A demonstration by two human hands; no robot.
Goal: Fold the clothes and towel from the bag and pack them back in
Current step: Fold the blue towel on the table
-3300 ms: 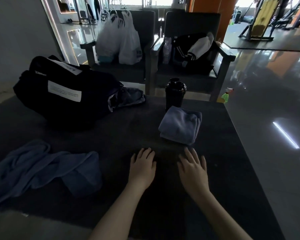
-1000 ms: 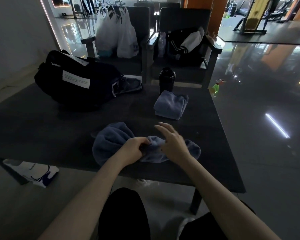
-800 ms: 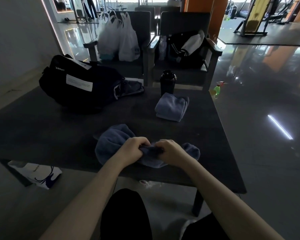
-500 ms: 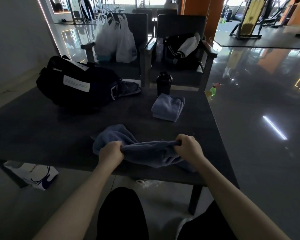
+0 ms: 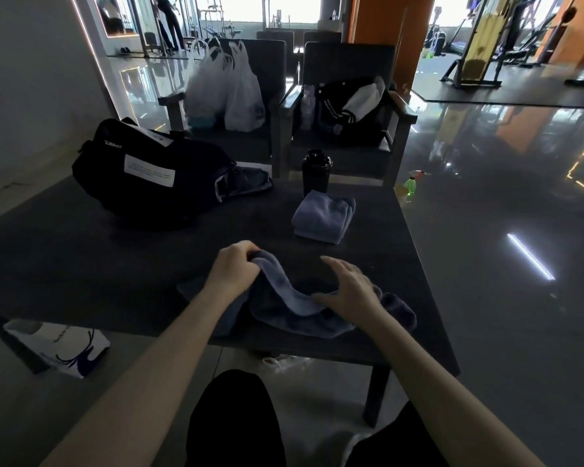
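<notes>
A blue-grey towel (image 5: 294, 306) lies bunched near the front edge of the dark table (image 5: 81, 257). My left hand (image 5: 236, 269) grips one end of it and holds that end raised toward the table's middle. My right hand (image 5: 349, 289) rests on the towel with fingers spread, pinning it down. A folded blue-grey cloth (image 5: 322, 217) sits farther back on the table. The black duffel bag (image 5: 149, 173) stands at the back left, its mouth open to the right with some grey fabric (image 5: 250, 180) showing.
A black shaker bottle (image 5: 315, 171) stands just behind the folded cloth. Two dark chairs behind the table hold white plastic bags (image 5: 223, 85) and a black jacket (image 5: 348, 106). A white bag (image 5: 58, 345) lies on the floor under the table's left side. My knees are below the front edge.
My hands had stretched the towel between them half a second ago. Now my left hand has carried its end forward and up, and my right hand has let go and lies flat on the towel.
</notes>
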